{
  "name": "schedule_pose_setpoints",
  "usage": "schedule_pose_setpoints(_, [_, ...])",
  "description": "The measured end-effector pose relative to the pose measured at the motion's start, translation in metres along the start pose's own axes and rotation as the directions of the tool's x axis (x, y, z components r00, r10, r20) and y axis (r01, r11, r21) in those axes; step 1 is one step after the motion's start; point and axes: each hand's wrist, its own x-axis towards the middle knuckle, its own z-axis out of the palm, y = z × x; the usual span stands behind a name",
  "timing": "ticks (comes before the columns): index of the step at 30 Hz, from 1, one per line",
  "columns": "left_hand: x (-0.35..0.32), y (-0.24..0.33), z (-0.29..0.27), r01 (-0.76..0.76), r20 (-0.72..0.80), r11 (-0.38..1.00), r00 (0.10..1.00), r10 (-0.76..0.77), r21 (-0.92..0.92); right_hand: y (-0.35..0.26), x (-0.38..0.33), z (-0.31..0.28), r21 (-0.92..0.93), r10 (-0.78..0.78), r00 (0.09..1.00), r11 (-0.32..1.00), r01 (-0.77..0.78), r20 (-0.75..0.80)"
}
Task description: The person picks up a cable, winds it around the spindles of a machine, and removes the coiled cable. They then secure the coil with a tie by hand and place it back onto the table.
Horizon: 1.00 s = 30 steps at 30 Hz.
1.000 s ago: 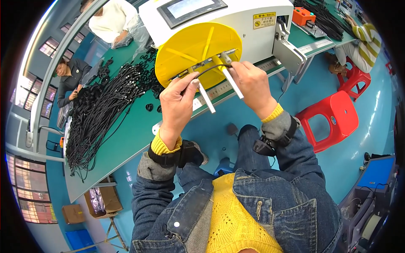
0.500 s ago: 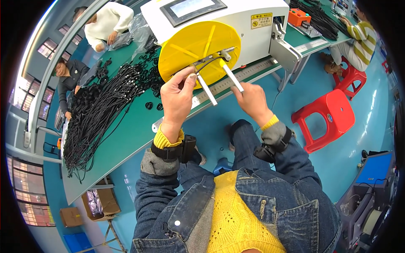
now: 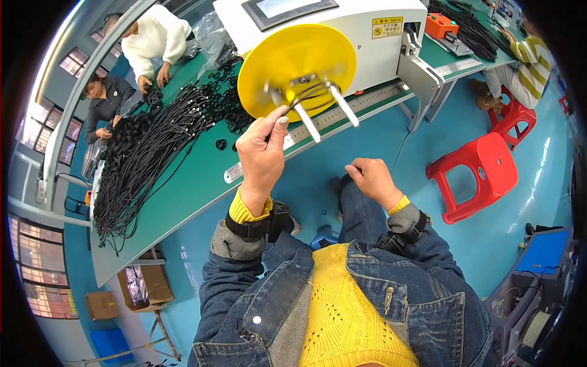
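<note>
My left hand (image 3: 262,150) pinches a thin black cable (image 3: 298,101) between thumb and forefinger. From those fingertips the cable runs to a round yellow disc (image 3: 260,67) on the front of a white machine (image 3: 374,55). It loops around the two pale rods (image 3: 343,107) that stick out of the disc. The middle of the disc and the rod bases are smeared by motion. My right hand (image 3: 374,181) hangs lower, apart from the disc and rods. Its fingers are curled in with the thumb against them, and nothing shows in them.
Bundled black cables (image 3: 153,147) cover the green table (image 3: 165,211) at left, where two people work. A metal ruler (image 3: 391,93) lies along the table edge. Red stools (image 3: 480,174) stand at right, near a seated person. An orange control box (image 3: 439,25) sits beyond the machine.
My right hand has come away from a rod and moved down toward me. The disc has turned and is now blurred, with more cable looped at the rods. My left hand keeps its pinch.
</note>
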Motion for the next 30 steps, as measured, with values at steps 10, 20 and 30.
schedule_pose_setpoints(10, [-0.016, 0.004, 0.007, 0.016, 0.04, 1.0, 0.999, -0.016, -0.004, 0.006, -0.006, 0.003, 0.017, 0.027, 0.998, 0.999, -0.028, 0.054])
schedule_pose_setpoints(20, [0.007, 0.036, 0.025, -0.479, 0.251, 0.677, 0.876, 0.412, 0.559, -0.005, 0.008, -0.017, 0.056, -0.075, 0.996, 0.995, 0.078, -0.054])
schedule_pose_setpoints(30, [0.025, 0.061, 0.041, -0.625, 0.438, 0.533, 0.781, 0.445, 0.57, -0.062, 0.057, -0.049, 0.385, -0.12, 0.918, 0.881, 0.274, -0.378])
